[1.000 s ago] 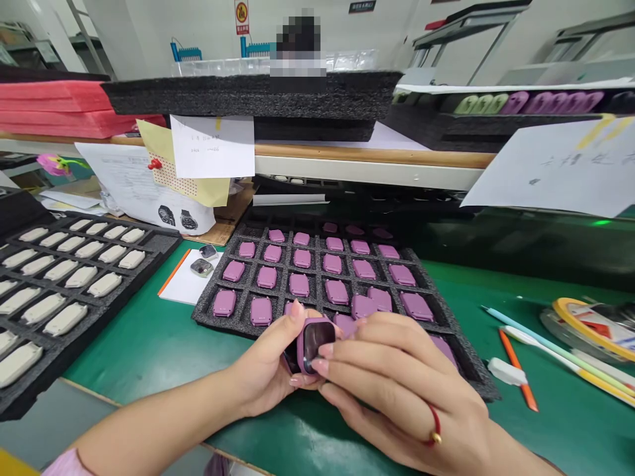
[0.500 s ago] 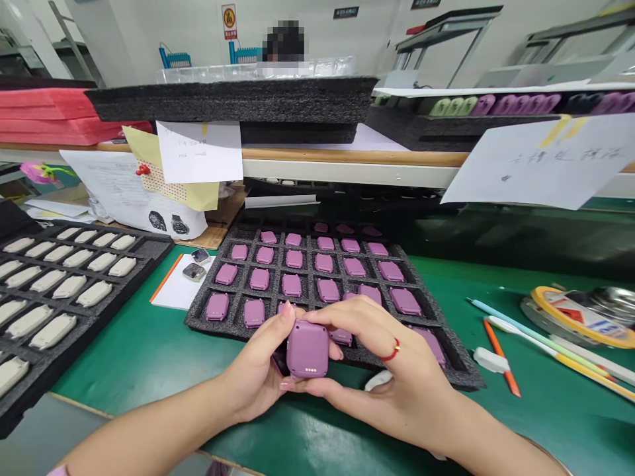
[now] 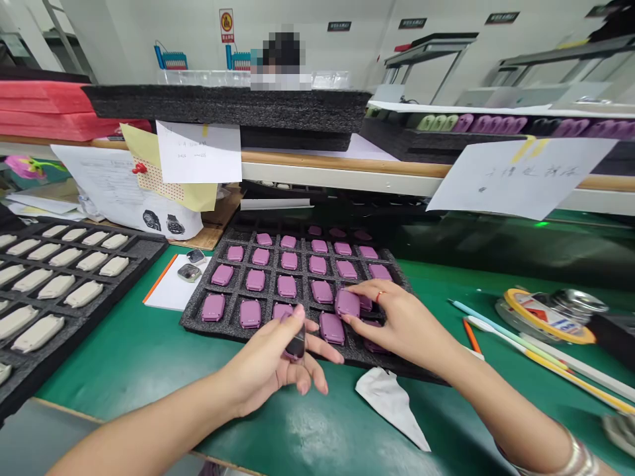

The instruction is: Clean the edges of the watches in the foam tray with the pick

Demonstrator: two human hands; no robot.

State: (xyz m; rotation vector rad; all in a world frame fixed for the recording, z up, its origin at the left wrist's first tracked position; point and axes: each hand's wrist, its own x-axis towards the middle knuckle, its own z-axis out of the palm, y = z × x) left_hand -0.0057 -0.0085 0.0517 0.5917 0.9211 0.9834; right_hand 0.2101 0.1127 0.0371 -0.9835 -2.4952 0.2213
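My left hand (image 3: 262,360) holds a purple watch case (image 3: 296,344) on edge between thumb and fingers, its dark glass side showing, just off the tray's near edge. My right hand (image 3: 401,320) reaches over the black foam tray (image 3: 196,319), with thumb and fingers around another purple watch case (image 3: 346,303) in its cell. Several more purple cases (image 3: 255,280) lie in the tray's grid of cells. Some cells near my right hand are partly hidden by it.
A dark tray of cream parts (image 3: 59,291) stands to the left. Two watch bodies (image 3: 189,272) lie on a white pad (image 3: 166,294). A white cloth (image 3: 389,400) lies on the green mat (image 3: 317,423). Pens and a tape roll (image 3: 546,317) lie right.
My hands have parted. My right hand has left the case and moved out over the tray, while my left hand keeps that case, now turned on edge. The white cloth shows more fully.
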